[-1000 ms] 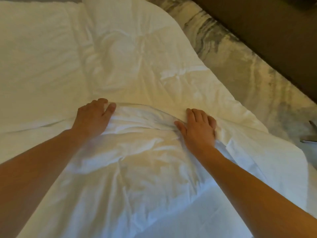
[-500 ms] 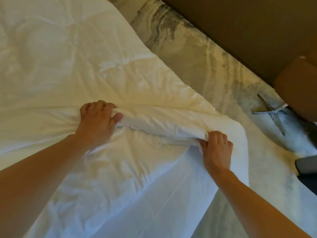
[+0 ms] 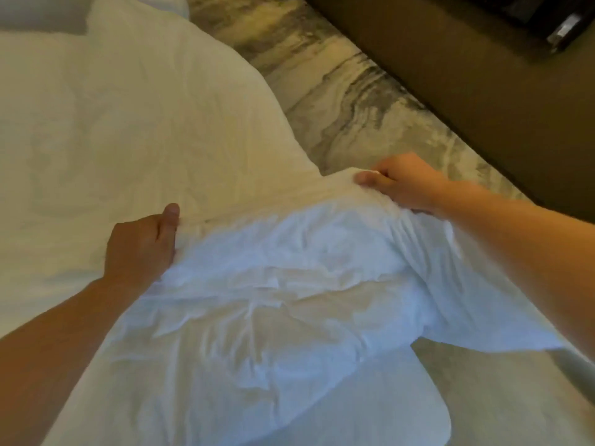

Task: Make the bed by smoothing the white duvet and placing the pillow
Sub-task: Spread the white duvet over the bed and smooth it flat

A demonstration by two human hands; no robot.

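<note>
The duvet (image 3: 257, 317) is lying crumpled across the near end of the bed (image 3: 515, 397), soft, light and limp, so it is likely sagging wherever unheld. The left hand (image 3: 141, 243) and right hand (image 3: 402, 185) are each gripping its bunched fold, well apart, fingers curled. Farther up the bed it is lying flatter.

A white duvet (image 3: 135, 123), a grey-and-cream marbled carpet (image 3: 347, 101), and a dark brown wall panel (image 3: 483, 85).
</note>
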